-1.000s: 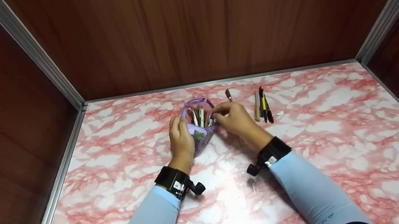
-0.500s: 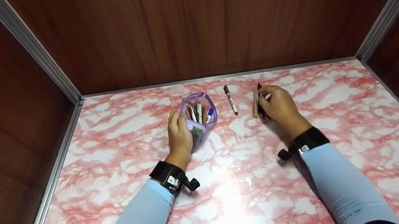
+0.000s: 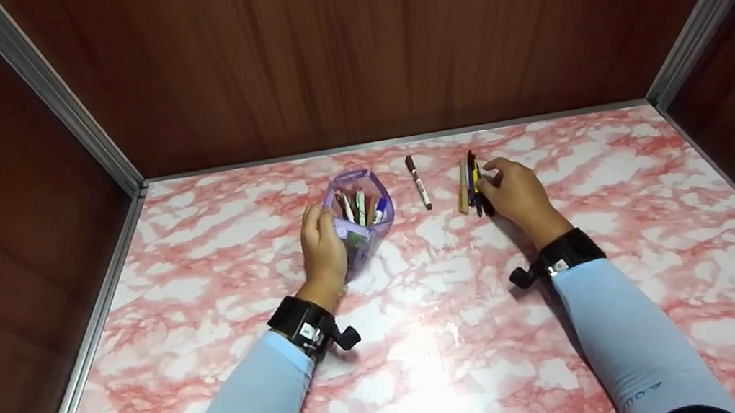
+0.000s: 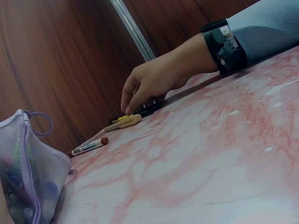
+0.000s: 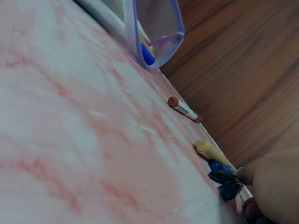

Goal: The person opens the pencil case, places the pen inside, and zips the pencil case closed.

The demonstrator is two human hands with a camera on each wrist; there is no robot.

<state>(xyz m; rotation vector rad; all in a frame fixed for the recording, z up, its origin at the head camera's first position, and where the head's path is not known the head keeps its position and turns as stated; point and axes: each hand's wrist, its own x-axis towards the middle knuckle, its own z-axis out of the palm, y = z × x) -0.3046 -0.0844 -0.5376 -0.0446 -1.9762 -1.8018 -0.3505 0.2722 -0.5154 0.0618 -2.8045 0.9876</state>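
My left hand [image 3: 324,246] grips the near left side of an upright purple mesh pencil case [image 3: 382,230]. The case gapes at the top, and several pens [image 3: 359,208] stand inside, among them a blue-capped marker [image 3: 380,210]. On the right, my right hand [image 3: 519,195] pinches a black-and-yellow pen [image 3: 475,177] lying in a small row. Its thumb and index tips meet at the yellow part in the left wrist view. Against that pen lie a tan pen [image 3: 462,186] and a dark blue pen [image 5: 215,165]. Another black pen [image 5: 230,191] is partly hidden under the right hand.
A brown-capped white marker [image 3: 419,183] lies alone between the case and the row of pens. The red-and-white marbled table [image 3: 431,342] ends at a brown wood-grain back wall [image 3: 344,49]. Similar panels with metal edging stand left and right.
My right hand has left the pencil case and moved right to the row of pens. A blue-capped marker now shows in the case. The left hand keeps its grip.
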